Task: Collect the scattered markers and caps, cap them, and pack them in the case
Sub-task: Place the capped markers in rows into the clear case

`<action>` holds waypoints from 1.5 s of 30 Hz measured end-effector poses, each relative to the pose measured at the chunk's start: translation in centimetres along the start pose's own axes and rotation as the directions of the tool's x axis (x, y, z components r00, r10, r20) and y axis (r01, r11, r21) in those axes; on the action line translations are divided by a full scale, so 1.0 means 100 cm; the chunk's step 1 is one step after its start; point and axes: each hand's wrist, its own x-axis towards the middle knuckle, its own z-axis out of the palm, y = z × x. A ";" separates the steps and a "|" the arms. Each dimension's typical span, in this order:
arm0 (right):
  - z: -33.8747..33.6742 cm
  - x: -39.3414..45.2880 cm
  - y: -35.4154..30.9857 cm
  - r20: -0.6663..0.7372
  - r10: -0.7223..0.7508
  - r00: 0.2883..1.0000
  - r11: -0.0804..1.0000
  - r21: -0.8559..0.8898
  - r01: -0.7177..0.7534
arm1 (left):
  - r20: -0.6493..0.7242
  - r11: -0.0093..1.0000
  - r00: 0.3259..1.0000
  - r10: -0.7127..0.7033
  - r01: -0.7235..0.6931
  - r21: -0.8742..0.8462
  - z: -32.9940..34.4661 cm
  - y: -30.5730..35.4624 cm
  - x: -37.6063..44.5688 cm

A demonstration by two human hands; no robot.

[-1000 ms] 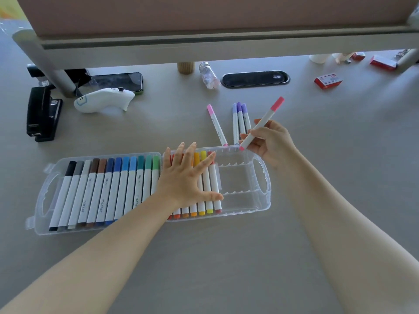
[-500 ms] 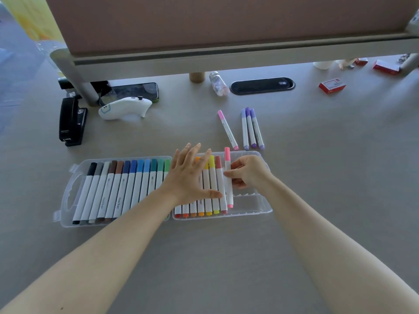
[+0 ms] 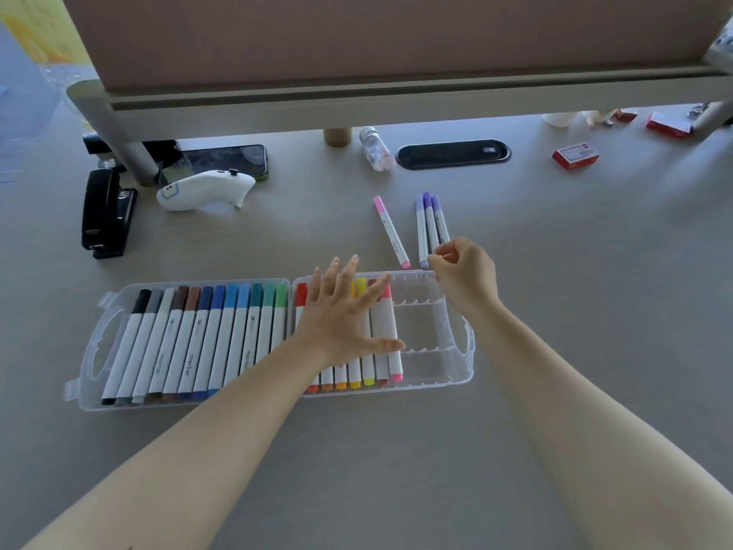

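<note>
We are pressing our flat left hand (image 3: 344, 316) on markers in the case (image 3: 456, 375). Our right hand (image 3: 464, 275), curled and seemingly empty, is reaching the purple markers (image 3: 430, 226) beyond the case; light, stiff, slippery, best pinched mid-barrel.

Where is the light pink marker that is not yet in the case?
The light pink marker lies on the desk beyond the case, left of the three purple markers that the right hand reaches.

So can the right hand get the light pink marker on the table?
Probably yes. The right hand hovers just beside the pink marker, nothing lies between them, and its fingers look empty.
</note>
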 end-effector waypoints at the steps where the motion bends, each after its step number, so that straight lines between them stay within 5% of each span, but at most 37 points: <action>1: 0.001 0.006 -0.001 -0.011 -0.019 1.000 0.999 -0.033 0.018 | 0.009 1.000 1.000 0.000 0.000 0.028 0.002 0.002 0.003; 10: 0.047 0.041 -0.019 -0.009 -0.058 0.998 0.933 -0.357 0.051 | 0.008 0.996 0.998 -0.056 0.055 0.068 0.008 -0.015 -0.008; 19: 0.071 0.052 -0.018 -0.094 0.031 0.995 0.916 -0.395 -0.066 | -0.075 0.994 0.996 -0.053 0.059 0.092 0.018 -0.023 -0.012; 25: 0.055 0.046 -0.030 -0.127 0.004 0.992 1.000 -0.018 -0.007 | -0.053 0.996 0.998 -0.041 0.044 0.076 0.015 -0.023 -0.012; 29: 0.034 0.019 -0.042 0.057 0.072 0.996 0.920 0.382 -0.088 | -0.022 0.997 0.998 -0.058 0.059 0.055 0.011 -0.021 -0.013; 34: 0.018 -0.011 -0.037 0.302 0.056 0.952 0.805 0.550 -0.222 | 0.011 0.997 0.998 -0.065 0.064 0.052 0.004 -0.017 -0.014; 38: 0.015 -0.027 -0.025 0.440 0.095 0.893 0.858 0.419 -0.298 | 0.022 0.998 0.998 -0.051 0.052 -0.044 -0.001 -0.020 -0.015; 45: 0.025 -0.043 -0.018 0.483 0.162 0.861 0.986 -0.056 -0.154 | 0.025 0.984 0.996 -0.088 0.090 -0.156 -0.009 -0.038 -0.025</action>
